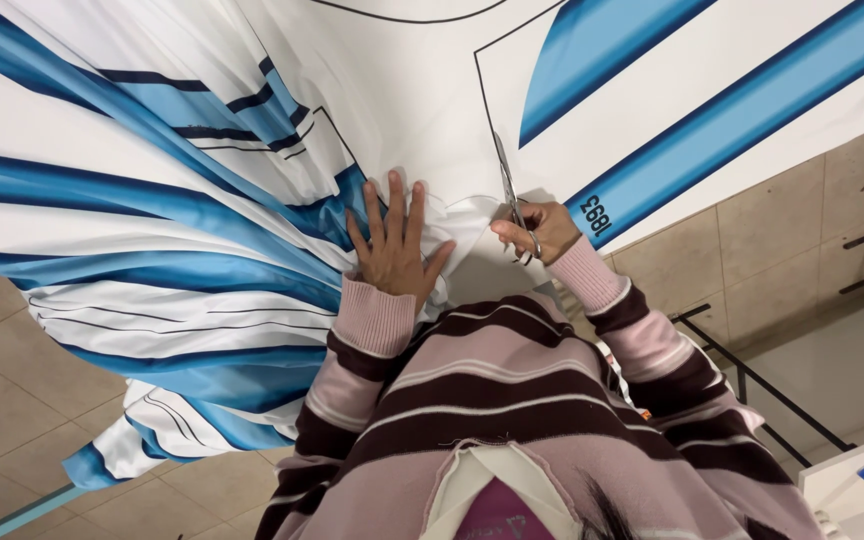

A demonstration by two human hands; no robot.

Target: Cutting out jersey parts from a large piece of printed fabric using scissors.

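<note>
A large white fabric (392,90) printed with light-blue and dark-blue stripes and thin black outline marks covers most of the view. My left hand (392,245) lies flat on it with fingers spread, pressing down a bunched fold. My right hand (537,232) grips a pair of metal scissors (508,185), whose blades point away from me along a black printed line on the fabric. Both arms wear a pink sweater with dark maroon and white stripes.
The fabric hangs off the work surface on the left, down toward a beige tiled floor (12,420). A black metal frame (752,390) stands on the tiles at the right. A white box corner (852,490) with a blue item sits at the bottom right.
</note>
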